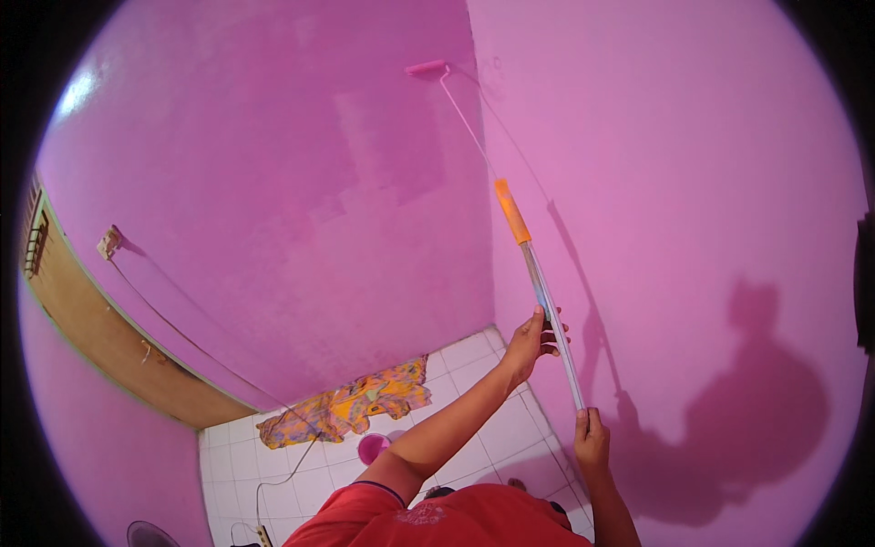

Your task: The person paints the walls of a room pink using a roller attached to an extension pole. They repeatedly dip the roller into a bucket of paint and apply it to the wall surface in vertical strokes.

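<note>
Patterned cloth [378, 397] lies on the tiled floor [497, 433] at left. Paint roller [426, 68] stands high near the wall corner, above and beyond both hands; its pole [567, 365] slants down through the left hand [526, 346], wrapped around it, to the right hand [592, 440], gripping the lower end.

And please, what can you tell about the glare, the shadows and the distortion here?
Head view: a white glare spot shines high on the left part of the glossy wall; head view: dark shadows of the person and the roller pole fall on the right-hand wall; head view: the brown door bends toward the black rim.
</note>
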Demonstrator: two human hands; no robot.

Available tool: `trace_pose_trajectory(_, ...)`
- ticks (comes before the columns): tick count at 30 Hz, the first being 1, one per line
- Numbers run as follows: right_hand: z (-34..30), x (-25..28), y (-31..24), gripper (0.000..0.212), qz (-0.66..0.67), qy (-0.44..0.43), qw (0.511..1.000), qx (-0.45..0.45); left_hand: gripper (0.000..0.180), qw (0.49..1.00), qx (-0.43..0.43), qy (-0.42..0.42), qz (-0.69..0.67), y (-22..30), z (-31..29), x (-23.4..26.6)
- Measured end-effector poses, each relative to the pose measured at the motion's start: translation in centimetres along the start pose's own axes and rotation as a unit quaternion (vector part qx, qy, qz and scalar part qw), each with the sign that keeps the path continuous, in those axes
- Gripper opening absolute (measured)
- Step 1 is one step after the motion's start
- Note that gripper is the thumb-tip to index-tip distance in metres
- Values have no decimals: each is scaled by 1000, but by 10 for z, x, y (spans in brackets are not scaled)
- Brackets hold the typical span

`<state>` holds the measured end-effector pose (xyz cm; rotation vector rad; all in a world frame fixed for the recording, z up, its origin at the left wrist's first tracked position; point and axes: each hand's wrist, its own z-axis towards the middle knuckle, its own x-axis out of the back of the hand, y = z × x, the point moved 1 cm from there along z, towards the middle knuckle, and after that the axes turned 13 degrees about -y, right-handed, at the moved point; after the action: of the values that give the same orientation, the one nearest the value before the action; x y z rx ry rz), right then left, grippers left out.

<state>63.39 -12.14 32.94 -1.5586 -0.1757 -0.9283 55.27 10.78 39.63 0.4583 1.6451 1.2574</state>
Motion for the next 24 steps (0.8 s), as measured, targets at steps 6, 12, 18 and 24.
trace_pose_trajectory(6,-32,-18,47,31,-48,-76,993,-75,63,996,81,31,-26,-73,-15,21)
trace_pose_trajectory(12,-79,-31,103,34,-22,-109,988,-104,62,985,150,45,-77,-154,-40,25)
trace_pose_trajectory(18,-57,-25,99,31,6,-67,997,-38,60,993,111,47,-19,-122,-19,17)
trace_pose_trajectory(24,3,-4,44,27,48,-36,998,0,66,999,7,35,5,-36,13,5)
